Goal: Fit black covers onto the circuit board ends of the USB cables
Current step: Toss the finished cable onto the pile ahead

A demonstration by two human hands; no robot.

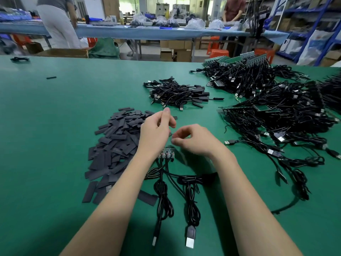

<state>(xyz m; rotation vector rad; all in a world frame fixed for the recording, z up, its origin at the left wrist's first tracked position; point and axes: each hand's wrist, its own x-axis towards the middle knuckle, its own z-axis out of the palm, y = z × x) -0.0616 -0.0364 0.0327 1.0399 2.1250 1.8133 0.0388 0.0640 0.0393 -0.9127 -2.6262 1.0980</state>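
Note:
A small strip of circuit boards (166, 153) lies on the green table (55, 126), just below my wrists. Its black USB cables (191, 206) trail toward me and end in two plugs (190, 240). To the left is a heap of flat black covers (116, 145). My left hand (156, 130) hovers over the heap's right edge with relaxed fingers and nothing in it. My right hand (193, 139) hangs beside it, above the boards. Its fingers curl toward the thumb, and the blurred fingertips hide whether they pinch anything.
A small pile of covered cables (177, 94) lies behind my hands. A big tangle of cables with green board panels (276, 117) fills the right side. Two people stand at a long bench (147, 32) at the back.

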